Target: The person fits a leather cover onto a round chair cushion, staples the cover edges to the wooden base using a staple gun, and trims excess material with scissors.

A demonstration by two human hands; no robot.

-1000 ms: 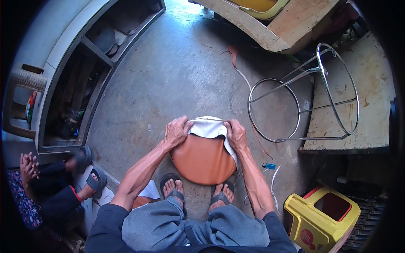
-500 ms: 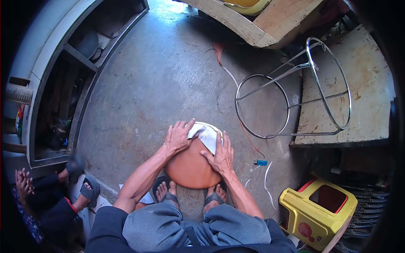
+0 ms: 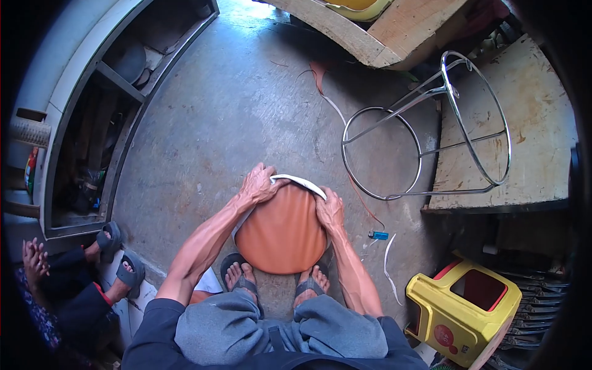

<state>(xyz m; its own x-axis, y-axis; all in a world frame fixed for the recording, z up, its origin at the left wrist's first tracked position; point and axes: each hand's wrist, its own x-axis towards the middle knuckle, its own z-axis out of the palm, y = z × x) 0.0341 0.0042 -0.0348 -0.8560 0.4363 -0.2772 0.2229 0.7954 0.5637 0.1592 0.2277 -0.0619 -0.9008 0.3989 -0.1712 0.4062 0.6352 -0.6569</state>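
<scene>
Between my feet on the floor is a round stool seat (image 3: pixel 282 231) covered in orange-brown vinyl. Along its far edge the cover's white underside shows as a narrow folded strip (image 3: pixel 300 180). My left hand (image 3: pixel 262 185) grips the cover at the far left of the rim, fingers curled over the edge. At the far right of the rim my right hand (image 3: pixel 330 206) is closed on the same cover, its fingertips partly hidden behind the edge.
A chrome stool frame (image 3: pixel 412 196) lies on its side to the right, near a wooden board (image 3: pixel 505 142). A blue lighter (image 3: pixel 378 235) and white strips (image 3: pixel 388 265) lie on the floor. A yellow plastic stool (image 3: pixel 465 308) is at lower right. Another person's clasped hands (image 3: pixel 35 259) are at left.
The white flap that lay over the far part of the seat is now turned back to the rim. Both hands moved outward to the edge, and their fingers closed on the cover.
</scene>
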